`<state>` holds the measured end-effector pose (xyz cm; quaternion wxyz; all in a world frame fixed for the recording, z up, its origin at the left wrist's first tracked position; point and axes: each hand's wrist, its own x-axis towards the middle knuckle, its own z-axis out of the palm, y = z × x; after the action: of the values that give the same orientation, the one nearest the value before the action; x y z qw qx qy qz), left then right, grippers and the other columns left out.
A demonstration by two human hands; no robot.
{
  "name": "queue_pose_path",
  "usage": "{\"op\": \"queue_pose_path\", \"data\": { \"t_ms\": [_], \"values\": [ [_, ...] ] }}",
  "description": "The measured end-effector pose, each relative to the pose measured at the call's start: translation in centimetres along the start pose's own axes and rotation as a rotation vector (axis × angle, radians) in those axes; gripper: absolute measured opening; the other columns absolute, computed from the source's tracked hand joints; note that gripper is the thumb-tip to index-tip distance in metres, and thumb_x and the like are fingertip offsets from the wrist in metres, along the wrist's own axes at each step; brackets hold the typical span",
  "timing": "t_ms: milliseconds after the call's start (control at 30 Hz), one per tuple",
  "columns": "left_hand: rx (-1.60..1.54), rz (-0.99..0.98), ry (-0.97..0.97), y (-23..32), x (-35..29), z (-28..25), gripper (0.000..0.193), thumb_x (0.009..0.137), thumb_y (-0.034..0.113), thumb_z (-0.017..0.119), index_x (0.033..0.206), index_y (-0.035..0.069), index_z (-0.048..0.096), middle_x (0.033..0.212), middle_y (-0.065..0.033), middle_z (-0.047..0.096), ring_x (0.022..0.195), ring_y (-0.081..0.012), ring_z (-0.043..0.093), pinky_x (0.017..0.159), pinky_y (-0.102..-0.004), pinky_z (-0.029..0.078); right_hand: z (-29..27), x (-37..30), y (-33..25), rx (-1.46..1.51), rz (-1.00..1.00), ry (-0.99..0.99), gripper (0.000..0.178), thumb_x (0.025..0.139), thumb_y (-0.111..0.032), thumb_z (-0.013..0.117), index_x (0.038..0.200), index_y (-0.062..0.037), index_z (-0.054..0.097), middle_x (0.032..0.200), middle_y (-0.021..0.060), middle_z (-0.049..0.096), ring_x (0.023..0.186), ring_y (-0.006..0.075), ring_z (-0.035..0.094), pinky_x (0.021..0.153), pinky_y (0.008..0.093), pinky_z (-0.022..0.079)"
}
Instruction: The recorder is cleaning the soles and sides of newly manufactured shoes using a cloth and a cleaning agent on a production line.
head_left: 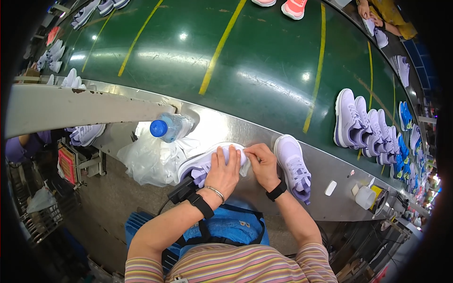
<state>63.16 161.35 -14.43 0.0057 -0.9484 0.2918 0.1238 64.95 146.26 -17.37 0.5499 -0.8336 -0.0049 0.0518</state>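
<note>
A lavender sneaker (203, 162) with a white sole lies on its side at the metal ledge, toe to the right. Across its upper rests my left hand (223, 170), fingers spread, holding it in place. At the toe, my right hand (261, 162) is closed in a pinch. What its fingertips hold is too small to make out; a bit of whitish material (245, 168) shows just below them. A second lavender sneaker (292, 165) stands to the right of my right hand, its laces toward me.
Behind the ledge (325, 172) runs a green conveyor belt (264, 61) carrying several shoes (348, 120). A blue-capped bottle (172, 127) and a plastic bag (153, 160) sit left of my hands, under a pale metal arm (85, 109). A white cup (365, 197) stands right.
</note>
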Motion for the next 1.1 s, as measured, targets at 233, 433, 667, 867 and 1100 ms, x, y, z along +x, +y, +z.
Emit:
{"op": "queue_pose_path", "data": {
  "t_ms": [233, 433, 667, 867, 1100],
  "values": [
    [-0.003, 0.014, -0.009, -0.2, 0.1, 0.3, 0.051, 0.080, 0.019, 0.048, 0.125, -0.003, 0.041, 0.127, -0.0208, 0.040, 0.108, -0.0420, 0.043, 0.091, -0.0467, 0.036, 0.5, -0.5, 0.4, -0.066, -0.098, 0.031, 0.013, 0.074, 0.007, 0.056, 0.083, -0.0014, 0.061, 0.079, 0.0117, 0.058, 0.072, 0.0277, 0.058, 0.063, 0.0330, 0.047],
    [0.002, 0.016, -0.023, -0.3, -0.1, 0.5, 0.052, 0.081, 0.022, 0.050, 0.126, -0.003, 0.041, 0.127, -0.0208, 0.040, 0.109, -0.0420, 0.042, 0.091, -0.0467, 0.036, 0.7, -1.4, 0.6, -0.113, -0.141, 0.063, 0.014, 0.074, 0.009, 0.055, 0.082, -0.0006, 0.060, 0.080, 0.0121, 0.059, 0.073, 0.0286, 0.059, 0.063, 0.0333, 0.047],
    [0.021, 0.031, -0.046, -0.6, 0.0, 0.4, 0.051, 0.081, 0.019, 0.048, 0.126, -0.003, 0.040, 0.128, -0.0216, 0.038, 0.110, -0.0428, 0.042, 0.092, -0.0474, 0.036, 1.0, -1.9, 0.7, -0.099, -0.102, 0.096, 0.012, 0.075, 0.008, 0.057, 0.082, -0.0004, 0.062, 0.078, 0.0112, 0.059, 0.072, 0.0247, 0.059, 0.062, 0.0296, 0.047],
    [0.068, 0.046, -0.045, -0.7, 0.0, 0.5, 0.055, 0.079, 0.020, 0.051, 0.126, -0.004, 0.038, 0.128, -0.0215, 0.038, 0.109, -0.0421, 0.042, 0.091, -0.0467, 0.036, 1.4, -0.5, 0.4, -0.105, -0.091, 0.098, 0.011, 0.075, 0.007, 0.057, 0.082, -0.0005, 0.062, 0.078, 0.0120, 0.059, 0.071, 0.0258, 0.059, 0.062, 0.0303, 0.047],
    [0.010, 0.034, -0.054, -1.1, -0.2, 0.2, 0.053, 0.079, 0.016, 0.049, 0.127, -0.004, 0.038, 0.128, -0.0212, 0.038, 0.109, -0.0416, 0.042, 0.092, -0.0466, 0.036, 1.8, -0.6, 0.3, -0.100, -0.072, 0.088, 0.011, 0.075, 0.005, 0.058, 0.082, -0.0007, 0.062, 0.078, 0.0122, 0.060, 0.071, 0.0268, 0.060, 0.064, 0.0301, 0.047]
  ]
}}
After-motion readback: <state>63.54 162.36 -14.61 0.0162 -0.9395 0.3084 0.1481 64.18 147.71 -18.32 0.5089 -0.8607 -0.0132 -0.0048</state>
